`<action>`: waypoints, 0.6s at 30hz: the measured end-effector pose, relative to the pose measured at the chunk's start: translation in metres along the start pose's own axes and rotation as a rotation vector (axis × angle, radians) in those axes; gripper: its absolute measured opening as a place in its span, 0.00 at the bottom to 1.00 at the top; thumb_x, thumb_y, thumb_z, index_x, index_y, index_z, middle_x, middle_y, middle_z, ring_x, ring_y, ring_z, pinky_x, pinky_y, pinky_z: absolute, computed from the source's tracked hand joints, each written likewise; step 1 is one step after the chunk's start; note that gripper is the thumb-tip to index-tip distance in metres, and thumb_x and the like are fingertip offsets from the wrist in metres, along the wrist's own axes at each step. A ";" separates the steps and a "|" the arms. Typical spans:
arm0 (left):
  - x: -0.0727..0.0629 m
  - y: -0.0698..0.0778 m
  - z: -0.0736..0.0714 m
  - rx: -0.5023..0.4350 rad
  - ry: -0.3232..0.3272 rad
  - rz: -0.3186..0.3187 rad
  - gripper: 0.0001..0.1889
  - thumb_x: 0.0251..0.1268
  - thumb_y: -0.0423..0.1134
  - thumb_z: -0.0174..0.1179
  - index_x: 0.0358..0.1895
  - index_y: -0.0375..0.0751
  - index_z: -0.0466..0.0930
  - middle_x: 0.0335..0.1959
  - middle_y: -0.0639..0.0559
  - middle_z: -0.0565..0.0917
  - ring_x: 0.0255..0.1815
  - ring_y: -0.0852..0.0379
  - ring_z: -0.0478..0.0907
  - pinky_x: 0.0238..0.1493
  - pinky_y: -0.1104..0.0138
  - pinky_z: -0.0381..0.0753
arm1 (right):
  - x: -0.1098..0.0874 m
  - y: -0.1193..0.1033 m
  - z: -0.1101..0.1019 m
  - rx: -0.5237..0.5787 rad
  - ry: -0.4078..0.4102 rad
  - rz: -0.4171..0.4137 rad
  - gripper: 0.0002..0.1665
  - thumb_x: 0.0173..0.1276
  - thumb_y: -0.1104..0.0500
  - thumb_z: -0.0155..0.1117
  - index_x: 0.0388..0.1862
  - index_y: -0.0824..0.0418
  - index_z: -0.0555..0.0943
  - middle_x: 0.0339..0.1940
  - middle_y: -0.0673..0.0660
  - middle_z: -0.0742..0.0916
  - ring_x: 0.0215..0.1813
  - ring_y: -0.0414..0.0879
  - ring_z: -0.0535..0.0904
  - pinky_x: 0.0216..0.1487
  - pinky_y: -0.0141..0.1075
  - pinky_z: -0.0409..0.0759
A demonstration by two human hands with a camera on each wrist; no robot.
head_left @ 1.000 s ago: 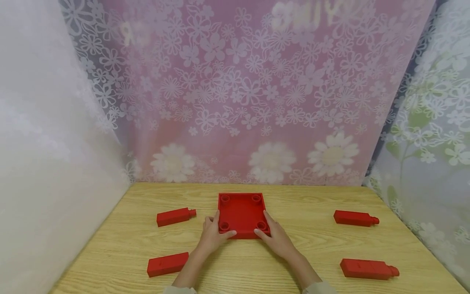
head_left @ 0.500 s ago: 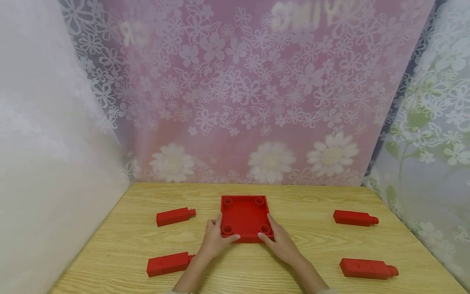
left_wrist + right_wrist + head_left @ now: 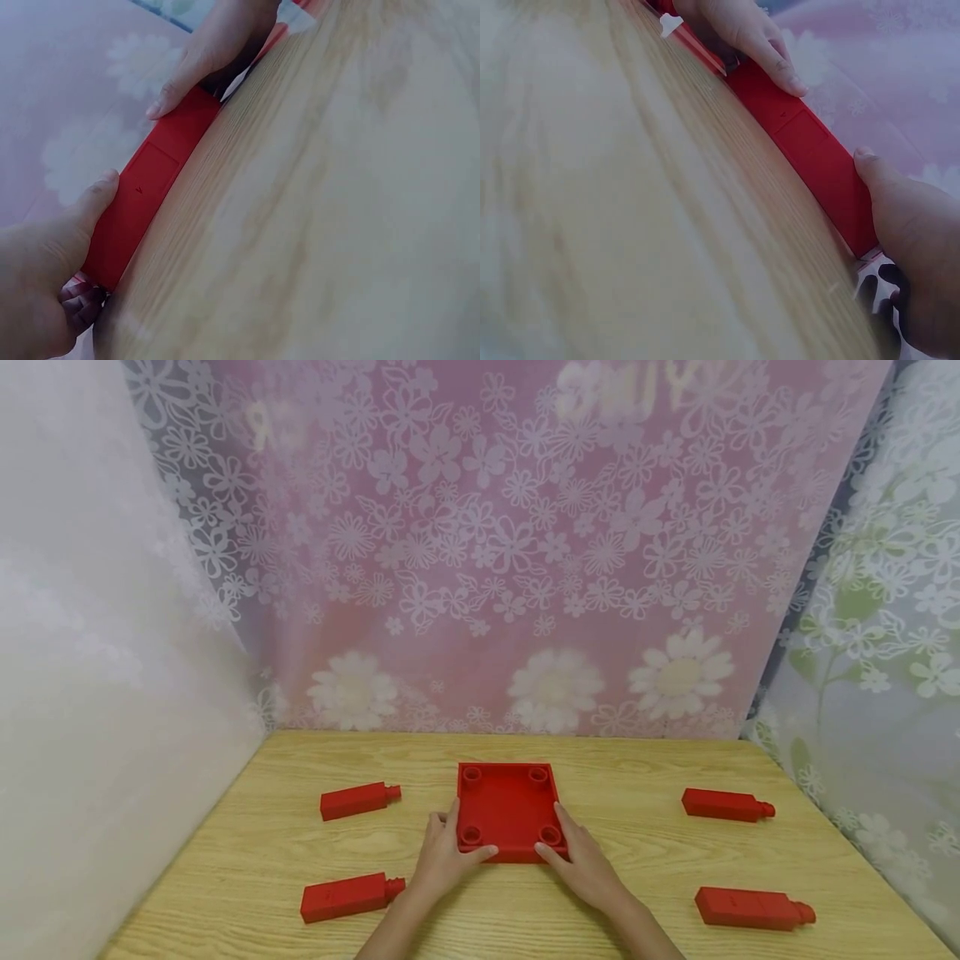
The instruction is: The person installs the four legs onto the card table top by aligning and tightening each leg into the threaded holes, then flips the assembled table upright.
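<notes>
In the lower centre of the head view, a shallow square red tray with a round socket in each inner corner sits on the worktop, its near corners gripped by the left hand and right hand, thumbs along the front wall, forearms angling inward.

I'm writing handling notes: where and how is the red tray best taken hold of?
I'd probably take the red tray by its side walls, towards the front, coming from left and right, with thumbs on the front wall. The raised, flat walls offer opposing faces to press, while round sockets crowd the inside corners and the wide floor gives little to pinch.
</notes>
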State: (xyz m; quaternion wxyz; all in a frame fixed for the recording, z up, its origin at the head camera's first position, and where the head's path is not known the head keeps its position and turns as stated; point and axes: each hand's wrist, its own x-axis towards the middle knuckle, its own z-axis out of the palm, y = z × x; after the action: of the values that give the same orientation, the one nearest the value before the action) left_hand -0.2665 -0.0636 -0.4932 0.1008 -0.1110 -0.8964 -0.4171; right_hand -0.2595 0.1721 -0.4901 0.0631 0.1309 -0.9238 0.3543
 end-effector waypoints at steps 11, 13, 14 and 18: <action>-0.006 0.006 0.004 -0.002 0.003 0.011 0.54 0.45 0.63 0.65 0.68 0.28 0.54 0.45 0.41 0.64 0.39 0.52 0.64 0.36 0.62 0.69 | -0.010 0.001 -0.005 0.020 0.002 -0.016 0.48 0.64 0.39 0.55 0.71 0.66 0.53 0.68 0.65 0.63 0.66 0.64 0.56 0.60 0.60 0.56; -0.006 0.007 0.004 -0.006 -0.002 0.009 0.54 0.45 0.63 0.65 0.68 0.29 0.53 0.45 0.42 0.64 0.38 0.53 0.63 0.35 0.63 0.68 | -0.011 0.000 -0.006 0.020 0.004 -0.017 0.48 0.64 0.39 0.55 0.71 0.66 0.53 0.68 0.65 0.63 0.66 0.64 0.57 0.59 0.60 0.56; -0.006 0.007 0.004 -0.007 -0.005 0.008 0.54 0.45 0.63 0.65 0.69 0.29 0.53 0.45 0.42 0.64 0.38 0.54 0.63 0.35 0.63 0.68 | -0.012 0.000 -0.006 0.018 0.005 -0.017 0.48 0.64 0.39 0.55 0.71 0.66 0.53 0.68 0.65 0.63 0.66 0.64 0.57 0.59 0.60 0.57; -0.007 0.008 0.005 -0.016 -0.013 0.005 0.54 0.45 0.63 0.65 0.69 0.30 0.53 0.46 0.43 0.64 0.40 0.53 0.63 0.37 0.62 0.69 | -0.015 0.000 -0.007 0.019 0.003 -0.010 0.49 0.64 0.38 0.56 0.71 0.67 0.53 0.68 0.65 0.63 0.66 0.62 0.57 0.59 0.59 0.58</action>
State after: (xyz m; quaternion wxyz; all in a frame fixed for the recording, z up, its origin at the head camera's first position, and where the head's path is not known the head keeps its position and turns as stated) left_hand -0.2577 -0.0560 -0.4925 0.0952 -0.1165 -0.8934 -0.4233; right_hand -0.2445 0.1793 -0.4880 0.0649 0.1354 -0.9196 0.3630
